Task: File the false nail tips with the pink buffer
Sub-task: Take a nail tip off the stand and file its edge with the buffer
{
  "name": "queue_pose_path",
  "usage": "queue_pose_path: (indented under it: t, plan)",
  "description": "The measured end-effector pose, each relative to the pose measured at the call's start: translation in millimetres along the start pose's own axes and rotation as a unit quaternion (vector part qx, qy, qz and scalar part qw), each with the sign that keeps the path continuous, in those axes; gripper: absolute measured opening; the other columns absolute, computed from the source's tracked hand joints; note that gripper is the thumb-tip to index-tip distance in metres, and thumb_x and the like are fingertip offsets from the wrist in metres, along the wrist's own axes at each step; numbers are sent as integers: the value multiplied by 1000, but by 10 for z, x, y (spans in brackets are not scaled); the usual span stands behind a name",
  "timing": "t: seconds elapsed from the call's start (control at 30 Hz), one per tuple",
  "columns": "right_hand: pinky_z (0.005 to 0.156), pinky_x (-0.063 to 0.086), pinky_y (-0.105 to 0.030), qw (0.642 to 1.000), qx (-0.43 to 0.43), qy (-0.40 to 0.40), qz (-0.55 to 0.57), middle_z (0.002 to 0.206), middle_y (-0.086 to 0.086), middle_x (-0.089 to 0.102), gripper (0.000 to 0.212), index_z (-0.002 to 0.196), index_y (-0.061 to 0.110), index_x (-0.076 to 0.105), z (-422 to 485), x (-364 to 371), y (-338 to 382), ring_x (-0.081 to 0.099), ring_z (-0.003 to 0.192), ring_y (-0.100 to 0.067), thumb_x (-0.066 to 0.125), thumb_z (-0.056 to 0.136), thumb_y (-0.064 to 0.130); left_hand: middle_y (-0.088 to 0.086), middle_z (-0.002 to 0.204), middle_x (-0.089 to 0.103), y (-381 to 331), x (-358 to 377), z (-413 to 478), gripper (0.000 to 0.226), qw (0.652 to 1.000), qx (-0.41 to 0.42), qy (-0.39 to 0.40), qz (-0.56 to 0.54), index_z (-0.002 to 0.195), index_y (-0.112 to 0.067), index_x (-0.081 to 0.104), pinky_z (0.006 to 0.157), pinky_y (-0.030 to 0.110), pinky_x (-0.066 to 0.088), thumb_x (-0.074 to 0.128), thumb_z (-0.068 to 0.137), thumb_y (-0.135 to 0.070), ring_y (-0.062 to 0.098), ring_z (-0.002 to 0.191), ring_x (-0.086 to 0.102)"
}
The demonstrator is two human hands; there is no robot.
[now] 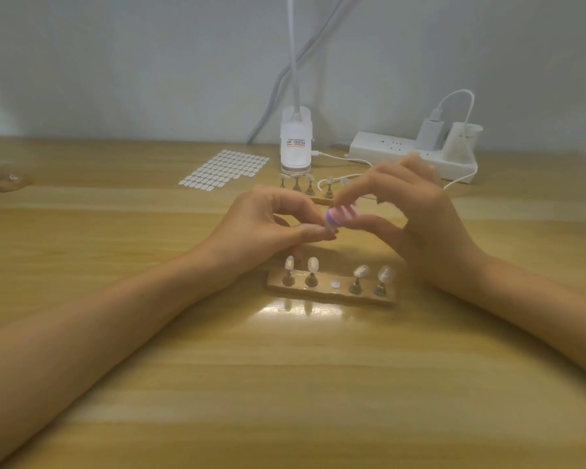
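My right hand pinches the pink buffer between thumb and fingers; it is blurred by motion, and its purple-edged end lies against a false nail tip. My left hand pinches that tip between thumb and forefinger, above the table. Below the hands a wooden holder strip carries several nail tips on small stands, with one spot in its middle bare.
A second row of nail stands sits behind the hands. Farther back are a sheet of adhesive tabs, a white clip lamp base, a power strip with charger and cables. A clear object lies far left.
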State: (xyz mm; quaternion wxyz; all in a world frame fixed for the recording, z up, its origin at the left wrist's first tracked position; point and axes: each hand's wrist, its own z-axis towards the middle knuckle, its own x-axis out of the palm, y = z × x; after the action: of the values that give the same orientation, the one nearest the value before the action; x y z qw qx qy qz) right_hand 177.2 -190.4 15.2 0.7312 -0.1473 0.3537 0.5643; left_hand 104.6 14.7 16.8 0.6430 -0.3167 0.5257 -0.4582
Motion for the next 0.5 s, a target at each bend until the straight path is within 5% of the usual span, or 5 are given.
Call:
queue_pose_path:
  t: [0.07,0.37,0.5]
  plan:
    - [79,44,-54,1000,17,-14,11,97,7,69,13,97,18,75,-4,-12,-20,51,89,-21,75,88,28,4,86,79,-7,4,-9,14,1000,2,5,-7,74,-24,76,53,14,46,80,82,-13,-1,52,60]
    - [80,37,-28,999,-44,-1,20,100,3,68,11,97,14,74,-1,-11,7,51,89,-15,72,91,23,-1,85,79,11,3,-2,13,1000,-3,-7,16,74,-28,77,53,14,40,81,83,-20,0,49,52]
    - [78,36,-31,1000,-5,5,2,97,-3,70,12,99,14,75,-7,-20,-26,53,87,-27,73,89,22,-4,81,78,16,12,5,4,999,-8,-5,36,81,-23,80,64,20,44,80,86,-22,-1,64,64]
